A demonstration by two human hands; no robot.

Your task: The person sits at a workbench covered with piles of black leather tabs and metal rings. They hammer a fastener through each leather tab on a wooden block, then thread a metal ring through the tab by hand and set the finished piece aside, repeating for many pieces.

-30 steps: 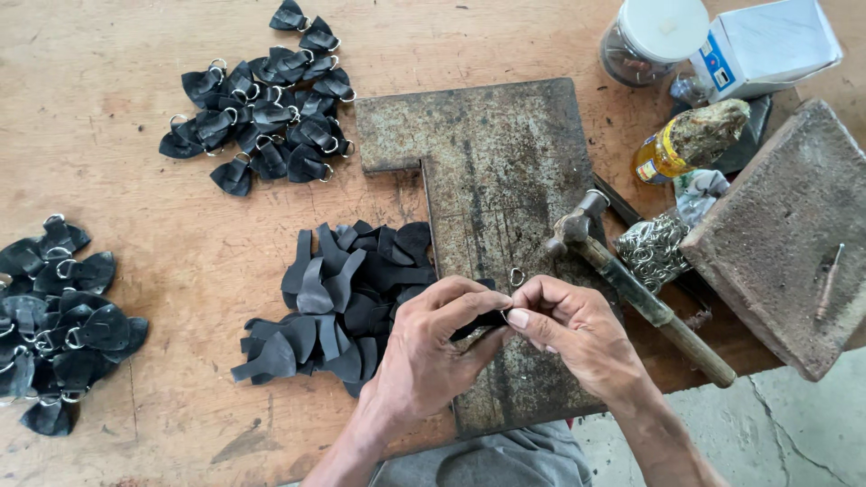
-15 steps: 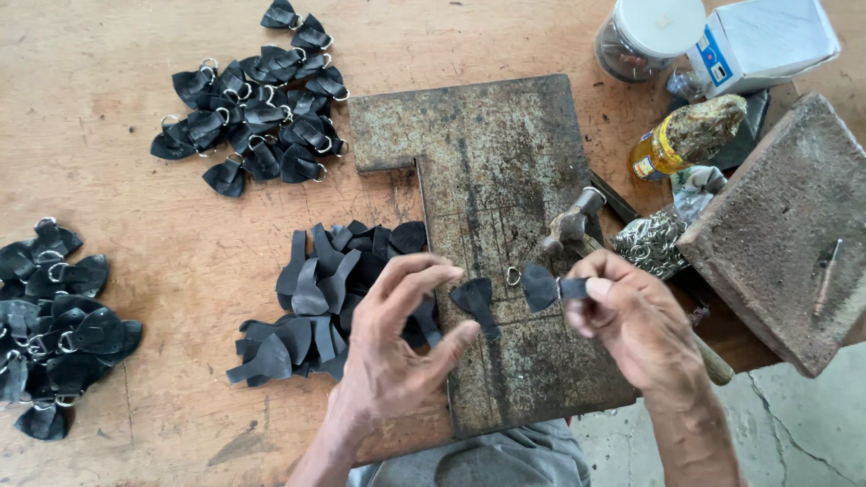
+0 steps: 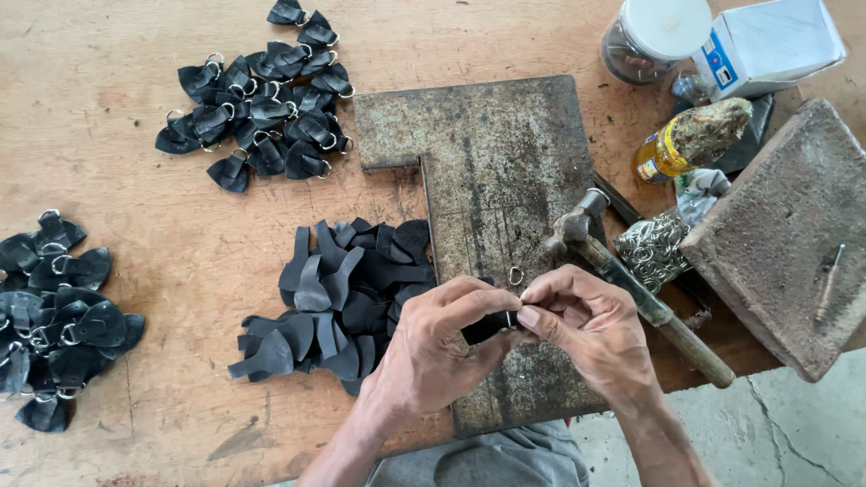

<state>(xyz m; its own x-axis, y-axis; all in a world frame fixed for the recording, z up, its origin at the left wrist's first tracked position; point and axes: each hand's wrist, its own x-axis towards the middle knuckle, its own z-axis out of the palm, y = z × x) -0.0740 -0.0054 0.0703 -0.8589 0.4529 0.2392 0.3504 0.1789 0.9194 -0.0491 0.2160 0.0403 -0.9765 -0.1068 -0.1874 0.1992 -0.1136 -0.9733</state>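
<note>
My left hand (image 3: 433,347) and my right hand (image 3: 586,325) meet over the near part of a rusty metal plate (image 3: 492,171), both pinching one small black leather piece (image 3: 487,326) between thumbs and fingertips. A small metal ring (image 3: 515,275) lies on the plate just above my fingers. A pile of loose black leather pieces (image 3: 338,302) lies directly left of my left hand on the wooden table (image 3: 135,207). A hammer (image 3: 631,280) rests at the plate's right edge, beside my right hand.
Two heaps of black leather pieces with rings attached lie at the top (image 3: 266,104) and far left (image 3: 54,316). A pile of metal rings (image 3: 651,248), a yellow bottle (image 3: 690,140), a jar (image 3: 654,36), a white box (image 3: 771,45) and a stone block (image 3: 785,234) crowd the right.
Half a second ago my hands were apart, each with a leather piece near it; now they have come together again on one piece.
</note>
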